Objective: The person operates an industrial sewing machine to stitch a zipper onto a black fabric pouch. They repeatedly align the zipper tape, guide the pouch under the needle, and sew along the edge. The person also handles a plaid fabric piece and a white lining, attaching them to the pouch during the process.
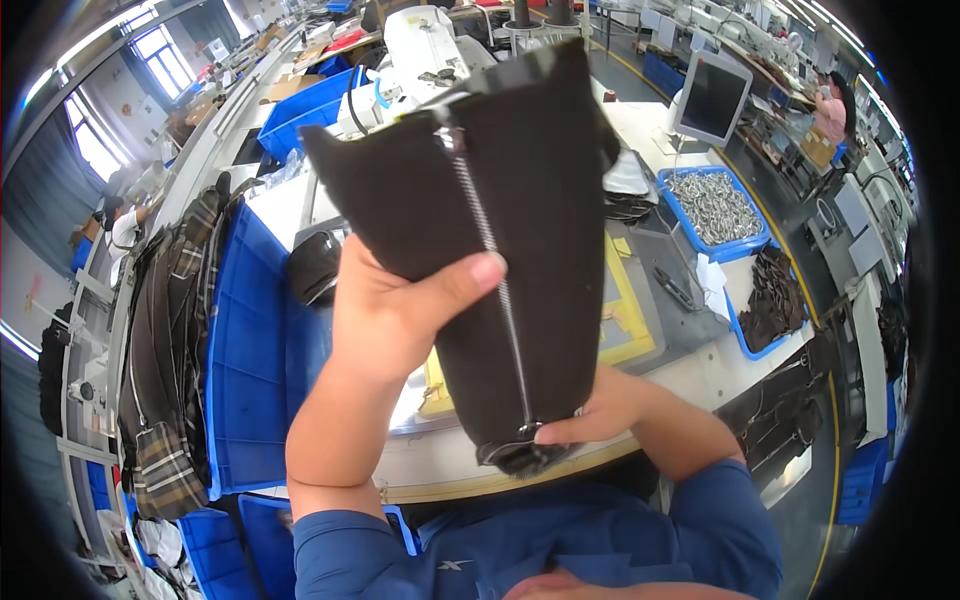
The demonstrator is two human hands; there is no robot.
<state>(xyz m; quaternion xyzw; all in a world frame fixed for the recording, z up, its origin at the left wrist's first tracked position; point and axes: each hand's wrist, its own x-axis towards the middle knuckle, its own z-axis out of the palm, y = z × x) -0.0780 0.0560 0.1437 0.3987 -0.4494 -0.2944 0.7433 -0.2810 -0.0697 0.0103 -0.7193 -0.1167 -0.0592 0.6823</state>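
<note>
Raised in front of me is a dark brown zippered fabric piece (555, 220), tapering toward its lower end. A zipper (480, 215) with silver teeth runs down its length and looks closed, with metal parts at top and bottom. My left hand (385, 310) grips the left side, its thumb lying across the teeth at mid-length. Down at the narrow end, my right hand (605, 405) pinches the right corner, thumb beside the zipper's bottom. The fingers of both hands are partly hidden behind the fabric.
A yellow template (625, 300) lies on the table behind the fabric. To the right are a blue tray of small metal parts (715, 205), a tray of dark cloth pieces (772, 300) and a screen (712, 98). Left stands a large blue bin (250, 350) beside draped plaid fabric (165, 450).
</note>
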